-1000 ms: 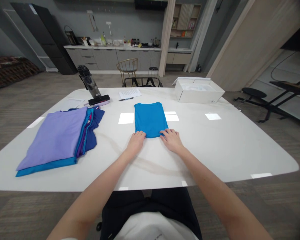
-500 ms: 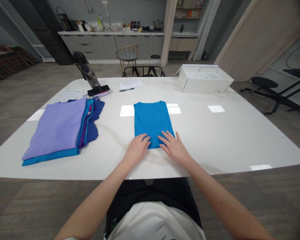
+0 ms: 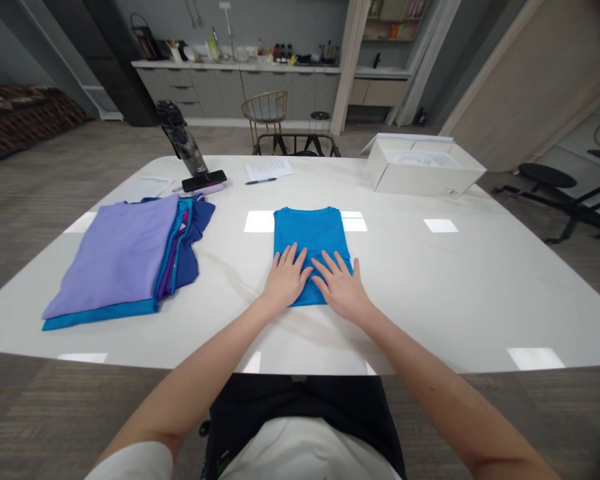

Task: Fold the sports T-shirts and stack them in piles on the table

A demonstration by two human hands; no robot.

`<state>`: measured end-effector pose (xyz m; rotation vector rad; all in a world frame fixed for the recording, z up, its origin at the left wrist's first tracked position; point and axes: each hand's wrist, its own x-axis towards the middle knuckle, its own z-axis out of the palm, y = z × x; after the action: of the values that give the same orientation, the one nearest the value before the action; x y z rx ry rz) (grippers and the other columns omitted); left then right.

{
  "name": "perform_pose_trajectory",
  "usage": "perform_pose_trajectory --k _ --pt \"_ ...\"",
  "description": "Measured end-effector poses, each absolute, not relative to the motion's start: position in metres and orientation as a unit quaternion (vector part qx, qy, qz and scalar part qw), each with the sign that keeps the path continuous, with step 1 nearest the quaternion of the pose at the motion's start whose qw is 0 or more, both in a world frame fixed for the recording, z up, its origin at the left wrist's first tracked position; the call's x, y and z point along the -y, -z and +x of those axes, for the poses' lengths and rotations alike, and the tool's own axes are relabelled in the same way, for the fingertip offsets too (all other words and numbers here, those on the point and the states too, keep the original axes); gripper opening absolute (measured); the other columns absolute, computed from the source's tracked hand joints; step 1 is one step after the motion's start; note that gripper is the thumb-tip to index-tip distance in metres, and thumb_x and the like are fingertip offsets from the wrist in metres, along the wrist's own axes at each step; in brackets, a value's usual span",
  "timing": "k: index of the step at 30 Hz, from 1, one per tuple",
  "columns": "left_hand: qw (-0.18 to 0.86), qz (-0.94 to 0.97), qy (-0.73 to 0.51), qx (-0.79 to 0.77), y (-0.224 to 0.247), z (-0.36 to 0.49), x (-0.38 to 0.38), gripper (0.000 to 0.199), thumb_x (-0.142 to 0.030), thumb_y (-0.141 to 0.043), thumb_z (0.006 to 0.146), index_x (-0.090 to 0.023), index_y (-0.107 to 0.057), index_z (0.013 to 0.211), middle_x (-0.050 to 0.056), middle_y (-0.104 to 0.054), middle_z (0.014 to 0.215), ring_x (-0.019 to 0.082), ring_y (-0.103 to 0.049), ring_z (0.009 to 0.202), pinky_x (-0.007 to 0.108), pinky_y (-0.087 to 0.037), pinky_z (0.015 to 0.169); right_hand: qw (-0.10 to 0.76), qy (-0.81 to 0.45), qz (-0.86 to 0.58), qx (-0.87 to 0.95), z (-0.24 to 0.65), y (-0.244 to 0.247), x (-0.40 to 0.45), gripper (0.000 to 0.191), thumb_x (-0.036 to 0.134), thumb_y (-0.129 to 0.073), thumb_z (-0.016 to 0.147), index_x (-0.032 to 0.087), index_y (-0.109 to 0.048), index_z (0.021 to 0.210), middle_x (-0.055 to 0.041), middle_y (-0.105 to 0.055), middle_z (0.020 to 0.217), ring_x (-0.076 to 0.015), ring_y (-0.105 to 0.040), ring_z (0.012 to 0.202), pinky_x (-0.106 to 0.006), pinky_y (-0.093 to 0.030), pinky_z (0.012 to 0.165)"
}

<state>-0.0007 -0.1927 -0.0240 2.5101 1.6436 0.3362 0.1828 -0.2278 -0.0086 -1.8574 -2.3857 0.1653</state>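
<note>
A blue T-shirt (image 3: 310, 227), folded into a neat rectangle with its neckline at the far side, lies flat on the white table in front of me. My left hand (image 3: 287, 277) rests palm down on its left near part, fingers spread. On the right near part lies my right hand (image 3: 341, 285), also flat with the fingers apart. The two thumbs almost meet over the middle of the shirt. Some of the shirt's lower part is hidden under both hands.
To the left sits a pile of clothes (image 3: 125, 257), lavender on top with blue and purple below. Behind it stand a handheld vacuum (image 3: 187, 147), printed paper (image 3: 269, 166) and a pen (image 3: 261, 181). A white open box (image 3: 425, 177) is at the back right of the table (image 3: 455, 287).
Both hands have slid away from me, from the shirt's near edge further onto it, the left one more so. The view has shifted slightly.
</note>
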Motion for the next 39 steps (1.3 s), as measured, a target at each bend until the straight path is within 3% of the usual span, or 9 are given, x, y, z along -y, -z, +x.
perform_pose_trajectory --k 4,8,15,25,28,32,39 --pt "0.052 0.819 -0.138 -0.555 0.024 0.012 0.144 0.058 -0.041 -0.024 0.109 -0.019 -0.038 0.162 0.010 -0.029 0.171 0.028 -0.026 0.159 0.050 -0.023 0.129 0.096 -0.050 -0.639 0.762 0.175 0.008 0.170 0.057 0.045 -0.020 0.111 0.029 -0.036 0.164 -0.0044 -0.021 0.174 -0.0291 -0.015 0.160 -0.062 -0.012 0.126" --pt "0.074 0.796 -0.117 -0.590 0.030 0.020 0.085 0.060 -0.043 -0.023 0.109 -0.017 -0.039 0.161 0.012 -0.033 0.169 0.030 -0.028 0.158 0.053 -0.022 0.128 0.072 -0.119 -0.686 0.715 0.173 0.018 0.096 0.061 0.046 -0.016 0.111 0.022 -0.035 0.164 -0.0086 -0.024 0.173 -0.0294 -0.019 0.159 -0.059 -0.015 0.126" --pt "0.105 0.771 -0.097 -0.621 0.044 0.021 0.036 0.066 -0.050 -0.021 0.107 -0.018 -0.035 0.163 0.009 -0.025 0.173 0.029 -0.019 0.161 0.054 -0.013 0.131 0.041 -0.140 -0.692 0.707 0.177 0.036 0.041 0.073 0.065 -0.013 0.106 0.028 -0.023 0.168 -0.0033 -0.013 0.175 -0.0274 -0.008 0.161 -0.063 -0.004 0.127" --pt "0.043 0.801 -0.133 -0.583 0.038 0.022 0.038 0.061 -0.041 -0.023 0.108 -0.019 -0.036 0.163 0.008 -0.025 0.173 0.027 -0.021 0.160 0.054 -0.009 0.131 0.070 -0.099 -0.671 0.732 0.182 0.039 0.034 0.068 0.061 -0.020 0.107 0.030 -0.026 0.167 -0.0023 -0.018 0.175 -0.0286 -0.011 0.160 -0.064 -0.007 0.126" --pt "0.039 0.811 -0.125 -0.570 0.034 0.021 0.066 0.060 -0.046 -0.025 0.108 -0.023 -0.038 0.162 0.008 -0.028 0.172 0.028 -0.022 0.160 0.056 -0.011 0.130 0.135 -0.054 -0.692 0.707 0.185 0.033 0.044 0.064 0.054 -0.024 0.108 0.024 -0.033 0.164 -0.0098 -0.023 0.173 -0.0323 -0.020 0.157 -0.062 -0.018 0.123" --pt "0.052 0.828 -0.114 -0.546 0.033 0.018 0.100 0.062 -0.054 -0.024 0.108 -0.027 -0.038 0.162 0.007 -0.028 0.172 0.028 -0.022 0.160 0.057 -0.012 0.130 0.196 -0.021 -0.749 0.632 0.206 0.024 0.068 0.061 0.052 -0.034 0.106 0.013 -0.049 0.150 -0.0238 -0.051 0.152 -0.0365 -0.050 0.134 -0.051 -0.040 0.108" --pt "0.073 0.836 -0.086 -0.536 0.034 0.016 0.116 0.061 -0.052 -0.024 0.108 -0.027 -0.039 0.162 0.007 -0.032 0.170 0.029 -0.025 0.159 0.057 -0.016 0.130 0.127 -0.078 -0.786 0.601 0.248 0.023 0.125 0.055 0.068 -0.046 0.099 0.020 -0.069 0.113 -0.0146 -0.074 0.109 -0.0325 -0.069 0.104 -0.040 -0.050 0.086"
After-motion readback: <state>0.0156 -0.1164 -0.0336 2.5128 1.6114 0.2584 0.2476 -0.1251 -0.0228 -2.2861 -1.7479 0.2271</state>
